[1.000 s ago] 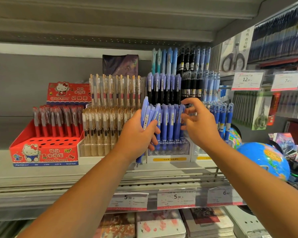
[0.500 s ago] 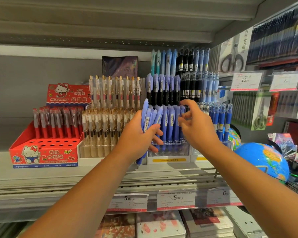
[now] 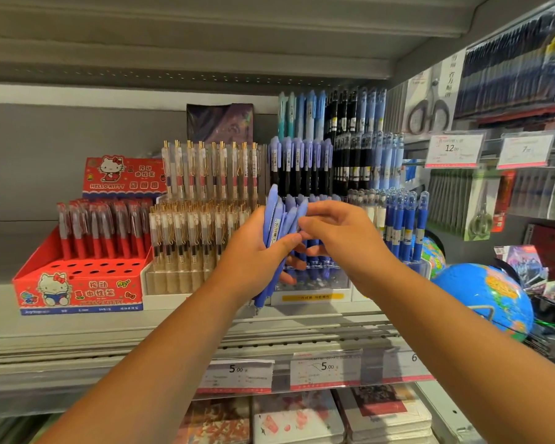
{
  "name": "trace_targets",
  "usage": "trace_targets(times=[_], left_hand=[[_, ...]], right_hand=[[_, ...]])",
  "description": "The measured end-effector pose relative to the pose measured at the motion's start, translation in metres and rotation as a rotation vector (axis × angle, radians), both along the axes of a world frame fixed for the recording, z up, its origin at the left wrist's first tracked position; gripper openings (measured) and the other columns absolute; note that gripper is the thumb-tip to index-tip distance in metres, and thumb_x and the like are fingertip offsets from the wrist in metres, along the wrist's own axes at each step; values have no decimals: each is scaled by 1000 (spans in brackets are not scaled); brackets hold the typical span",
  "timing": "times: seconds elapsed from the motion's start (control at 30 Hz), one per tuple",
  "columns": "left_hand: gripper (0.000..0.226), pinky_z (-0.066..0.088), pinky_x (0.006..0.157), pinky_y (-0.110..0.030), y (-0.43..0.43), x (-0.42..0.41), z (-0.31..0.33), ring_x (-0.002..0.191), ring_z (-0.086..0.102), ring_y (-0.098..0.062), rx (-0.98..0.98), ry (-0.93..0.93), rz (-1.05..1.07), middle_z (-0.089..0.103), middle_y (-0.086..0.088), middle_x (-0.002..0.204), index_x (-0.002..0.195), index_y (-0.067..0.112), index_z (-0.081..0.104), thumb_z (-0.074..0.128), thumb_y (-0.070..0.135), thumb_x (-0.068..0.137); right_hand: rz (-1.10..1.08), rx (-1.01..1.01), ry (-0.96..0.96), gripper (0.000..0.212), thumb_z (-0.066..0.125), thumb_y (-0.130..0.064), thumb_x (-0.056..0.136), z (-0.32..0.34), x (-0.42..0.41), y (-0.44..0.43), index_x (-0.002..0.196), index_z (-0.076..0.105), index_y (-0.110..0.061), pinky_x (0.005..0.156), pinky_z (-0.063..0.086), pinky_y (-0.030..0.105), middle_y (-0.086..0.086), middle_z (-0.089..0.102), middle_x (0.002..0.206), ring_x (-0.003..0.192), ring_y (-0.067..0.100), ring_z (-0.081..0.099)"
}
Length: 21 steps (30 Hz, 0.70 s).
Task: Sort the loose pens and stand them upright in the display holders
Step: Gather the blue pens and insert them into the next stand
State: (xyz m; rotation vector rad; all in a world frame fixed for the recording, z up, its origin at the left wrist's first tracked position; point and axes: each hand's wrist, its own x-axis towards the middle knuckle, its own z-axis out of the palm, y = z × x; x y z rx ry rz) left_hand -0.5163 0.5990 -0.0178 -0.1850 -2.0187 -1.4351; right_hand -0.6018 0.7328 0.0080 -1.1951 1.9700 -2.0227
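Bare shelf [image 3: 77,331] left of red box [image 3: 77,293], tiered pen racks [image 3: 205,174] walling the back, globe [image 3: 481,299] crowding right

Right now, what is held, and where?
The left hand grips a bundle of light blue plastic pens around the middle; the right hand pinches its upper end.

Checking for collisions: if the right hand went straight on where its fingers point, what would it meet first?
The bundle of blue pens gripped by the left hand. The right hand seems to have its fingertips nearly on it, though depth is unclear.
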Motion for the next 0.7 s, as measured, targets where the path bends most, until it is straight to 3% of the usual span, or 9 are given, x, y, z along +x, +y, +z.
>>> trace_targets(times=[0.23, 0.33, 0.5, 0.7], left_hand=[[32, 60, 58, -36, -1, -2, -3, 79, 75, -22, 41, -53, -28, 74, -2, 97, 122, 36, 48, 60, 21, 97], [24, 59, 55, -32, -1, -2, -2, 72, 72, -13, 48, -26, 14, 68, -2, 98, 112, 37, 51, 59, 19, 98], [16, 57, 55, -27, -3, -4, -2, 71, 72, -17, 86, 14, 34, 71, -5, 85, 111, 29, 51, 55, 19, 100], [12, 61, 61, -37, -6, -5, -3, 76, 73, -23, 90, 49, 71, 71, -4, 82, 112, 22, 53, 55, 21, 100]], right_hand=[[-30, -51, 25, 24, 64, -10, 94, -6, -1, 2, 116, 59, -17, 67, 57, 26, 6, 72, 85, 77, 15, 70], [-43, -109, 33, 20, 62, -9, 96, -5, -3, 4, 113, 58, -19, 64, 55, 21, 0, 65, 75, 70, 11, 69], [-64, -178, 32, 19, 59, -7, 96, 2, -10, 12, 111, 57, -18, 61, 58, 29, 7, 64, 86, 70, 21, 70], [-195, -241, 100, 25, 58, -7, 96, 13, -22, 23, 111, 54, -26, 58, 59, 28, 4, 63, 87, 72, 17, 67]])
